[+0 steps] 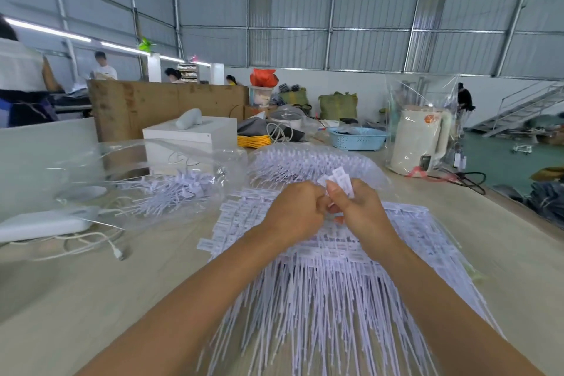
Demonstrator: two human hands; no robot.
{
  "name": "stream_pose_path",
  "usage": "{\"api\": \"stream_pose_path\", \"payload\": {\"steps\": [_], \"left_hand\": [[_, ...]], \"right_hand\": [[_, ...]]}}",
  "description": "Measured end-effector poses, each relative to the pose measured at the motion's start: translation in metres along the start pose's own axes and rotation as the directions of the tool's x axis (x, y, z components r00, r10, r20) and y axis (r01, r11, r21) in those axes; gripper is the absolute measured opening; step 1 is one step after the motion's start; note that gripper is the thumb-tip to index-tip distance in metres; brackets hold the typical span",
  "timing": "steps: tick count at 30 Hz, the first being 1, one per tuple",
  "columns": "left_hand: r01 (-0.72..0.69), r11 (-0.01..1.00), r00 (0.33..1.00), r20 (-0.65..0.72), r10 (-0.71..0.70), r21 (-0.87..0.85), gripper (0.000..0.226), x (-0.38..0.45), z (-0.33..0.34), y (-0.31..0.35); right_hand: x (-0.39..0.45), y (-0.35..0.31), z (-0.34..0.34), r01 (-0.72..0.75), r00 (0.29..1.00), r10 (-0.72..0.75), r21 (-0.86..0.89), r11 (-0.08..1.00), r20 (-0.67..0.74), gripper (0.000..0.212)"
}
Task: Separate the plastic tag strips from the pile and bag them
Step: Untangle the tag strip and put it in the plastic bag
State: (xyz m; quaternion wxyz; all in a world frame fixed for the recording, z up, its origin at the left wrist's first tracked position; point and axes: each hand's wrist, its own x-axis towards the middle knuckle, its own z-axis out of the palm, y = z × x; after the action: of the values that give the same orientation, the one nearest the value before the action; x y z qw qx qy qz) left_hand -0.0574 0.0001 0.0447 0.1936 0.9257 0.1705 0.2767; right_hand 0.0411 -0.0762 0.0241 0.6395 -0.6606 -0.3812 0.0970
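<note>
Nearest the camera lay the thin white tails of the plastic tag strips [320, 299], fanned across the pale wooden table [91, 299]; I took this pile as my landmark. Above its far end, both hands met. The left hand [294, 212] was curled, its fingertips closed on a few strips. The right hand [358, 207] pinched a small bunch of rectangular white tag heads [338, 181] between thumb and fingers.

I judged the step in hand to be separation: a bunch was being pulled free, not yet bagged. Left of the pile lay an open clear plastic bag [146, 180] with loose strips inside. Beyond the pile sat a second clear bag of strips [311, 162]. The next move would call for freeing the bunch without snagging neighbouring tails, then carrying it leftward into the open bag mouth.
</note>
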Motion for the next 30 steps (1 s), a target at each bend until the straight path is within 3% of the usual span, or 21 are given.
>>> {"api": "stream_pose_path", "payload": {"steps": [4,8,12,14,19,26,28,30], "left_hand": [[0.06,0.998,0.998,0.034,-0.061,0.01,0.033,-0.012,-0.023,-0.012],[0.273,0.96,0.962,0.01,-0.274,0.066,0.034,-0.035,-0.076,-0.062],[0.565,0.82,0.814,-0.227,-0.534,0.098,0.027,-0.045,-0.131,-0.138],[0.665,0.744,0.73,-0.267,-0.629,0.067,0.025,-0.041,-0.139,-0.175],[0.715,0.699,0.682,-0.218,-0.698,0.0,0.041,-0.018,-0.117,-0.226],[0.745,0.658,0.631,-0.205,-0.748,-0.106,0.025,0.005,-0.103,-0.246],[0.756,0.64,0.655,-0.16,-0.739,0.138,0.018,0.008,-0.101,-0.25],[0.763,0.625,0.647,-0.176,-0.742,0.165,0.019,0.012,-0.099,-0.26]], "right_hand": [[-0.007,0.005,0.009,-0.01,0.989,-0.01,0.131,0.991,0.147,0.02],[-0.004,0.02,0.011,-0.003,0.984,-0.004,0.042,0.999,0.176,0.021],[0.008,0.041,0.013,0.051,0.996,-0.05,-0.01,0.999,0.074,0.014],[0.014,0.041,0.02,0.092,0.995,-0.088,-0.068,0.993,0.055,0.006],[0.027,0.008,0.087,0.229,0.945,-0.19,-0.126,0.965,0.264,0.02],[0.033,-0.005,0.183,0.443,0.808,-0.271,-0.237,0.865,0.523,0.012],[0.033,0.001,0.196,0.489,0.777,-0.283,-0.255,0.834,0.562,0.011],[0.034,0.008,0.203,0.521,0.761,-0.287,-0.286,0.804,0.582,0.011]]}}
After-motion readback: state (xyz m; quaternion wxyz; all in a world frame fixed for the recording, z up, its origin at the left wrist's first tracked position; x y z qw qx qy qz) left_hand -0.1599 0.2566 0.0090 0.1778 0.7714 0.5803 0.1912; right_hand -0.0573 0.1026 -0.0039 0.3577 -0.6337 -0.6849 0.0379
